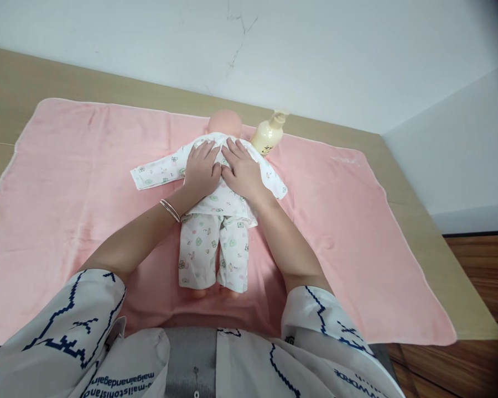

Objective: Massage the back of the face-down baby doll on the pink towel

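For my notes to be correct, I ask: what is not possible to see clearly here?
In the head view:
Shirt, middle: covered by left hand and right hand.
Doll, face: turned from the camera.
Bottle, writing: too small to read.
Blanket, near left corner: cut off by picture edge.

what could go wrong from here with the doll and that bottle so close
The bottle sits close to the doll and the right hand, so a sideways sweep might tip it. The left hand has a bracelet at the wrist, near the loose top, so it may catch the cloth. The blanket looks soft and creased; a hard push might make it bunch.
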A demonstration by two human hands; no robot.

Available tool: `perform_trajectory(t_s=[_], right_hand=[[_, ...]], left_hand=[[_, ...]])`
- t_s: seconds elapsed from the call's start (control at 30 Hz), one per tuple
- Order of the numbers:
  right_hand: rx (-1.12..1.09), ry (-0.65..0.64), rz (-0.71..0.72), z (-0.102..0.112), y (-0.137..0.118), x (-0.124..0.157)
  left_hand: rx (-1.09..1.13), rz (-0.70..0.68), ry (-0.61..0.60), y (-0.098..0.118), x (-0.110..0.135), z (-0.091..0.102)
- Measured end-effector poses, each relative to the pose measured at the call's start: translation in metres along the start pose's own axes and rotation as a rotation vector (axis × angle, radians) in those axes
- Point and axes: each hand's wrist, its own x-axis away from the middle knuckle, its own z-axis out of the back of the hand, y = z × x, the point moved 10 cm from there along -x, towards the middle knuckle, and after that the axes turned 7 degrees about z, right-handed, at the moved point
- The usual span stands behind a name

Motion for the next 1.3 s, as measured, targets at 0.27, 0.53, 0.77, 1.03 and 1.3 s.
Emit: perform_trajectory(t_s=[0.27, 0.53, 0.77, 1.03, 1.3], right_hand=[[0.031, 0.099, -0.056, 0.023, -0.025, 0.012], [-0.058, 0.037, 0.009, 0.003, -0.008, 0.001], [-0.030, 0.051, 0.042, 0.003, -0.007, 0.000], [0.072, 0.048, -0.045, 0.021, -0.030, 0.012], [0.010, 0.037, -0.013, 0.007, -0.018, 0.004]], left_hand=[[-0.017, 0.018, 0.098, 0.009, 0.011, 0.022], [0.012, 0.061, 0.068, 0.004, 0.006, 0.016], [0.072, -0.032, 0.007, 0.004, 0.002, 0.006], [-0.046, -0.091, 0.069, 0.017, 0.008, 0.019], [0.047, 0.045, 0.068, 0.002, 0.005, 0.015]])
